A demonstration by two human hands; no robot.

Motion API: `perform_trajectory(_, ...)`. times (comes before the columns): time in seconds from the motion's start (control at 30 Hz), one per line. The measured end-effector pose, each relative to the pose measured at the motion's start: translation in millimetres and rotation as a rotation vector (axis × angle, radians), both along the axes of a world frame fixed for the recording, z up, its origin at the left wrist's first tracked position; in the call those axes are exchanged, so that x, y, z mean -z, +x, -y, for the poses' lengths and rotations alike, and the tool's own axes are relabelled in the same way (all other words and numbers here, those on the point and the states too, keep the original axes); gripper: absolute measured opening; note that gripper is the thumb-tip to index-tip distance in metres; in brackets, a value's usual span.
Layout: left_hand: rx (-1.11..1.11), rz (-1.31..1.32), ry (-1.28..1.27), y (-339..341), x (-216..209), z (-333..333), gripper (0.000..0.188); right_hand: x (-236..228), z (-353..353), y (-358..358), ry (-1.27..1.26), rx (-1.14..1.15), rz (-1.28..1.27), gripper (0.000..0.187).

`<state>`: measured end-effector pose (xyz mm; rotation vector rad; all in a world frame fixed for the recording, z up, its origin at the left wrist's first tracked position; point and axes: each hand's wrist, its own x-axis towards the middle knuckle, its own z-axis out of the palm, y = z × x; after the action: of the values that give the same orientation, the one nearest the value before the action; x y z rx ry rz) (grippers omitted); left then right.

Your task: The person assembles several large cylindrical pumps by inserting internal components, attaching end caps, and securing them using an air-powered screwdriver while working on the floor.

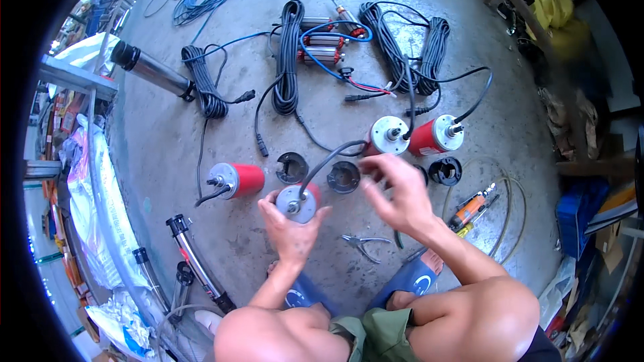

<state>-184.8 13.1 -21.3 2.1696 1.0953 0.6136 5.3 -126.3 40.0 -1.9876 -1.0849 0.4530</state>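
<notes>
Person squats on the concrete floor [174, 134], parts laid out in front. Far left: a steel pump tube [151, 67], dark cap at its far end. Near left: another steel tube [194, 261] lying beside the knee. Next right, a red motor [236, 181] on its side, silver end cap facing left, short black lead attached.

Left hand [290, 228] is wrapped around a second red motor, the held motor [298, 202], fingers closed on its body, silver face and shaft toward the person. Its black cable [329, 154] arcs up and right. Two black ring caps [292, 167] sit just beyond it.

Right hand [396, 194] hovers just right of that motor, fingers spread and loosely curled, gripping nothing I can see; slightly blurred. Pliers [362, 245] lie on the floor beneath it. Beyond: two more motors [412, 136] side by side, coiled black cables [288, 60] farther back. Right: an orange-handled tool [469, 209].
</notes>
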Motion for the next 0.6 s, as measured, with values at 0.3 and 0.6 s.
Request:
perform_trajectory(0.3, -0.075, 0.43, -0.071, -40.5, 20.5, -24.5, 0.118, 62.0, -39.3, 13.7, 0.037, 0.806, 0.137, 0.098)
perform_trajectory(0.6, -0.6, 0.072, 0.404, -6.5, 44.0, -120.2, 0.081, 27.4, -1.5, 93.2, -0.165, -0.056, -0.075, 0.083)
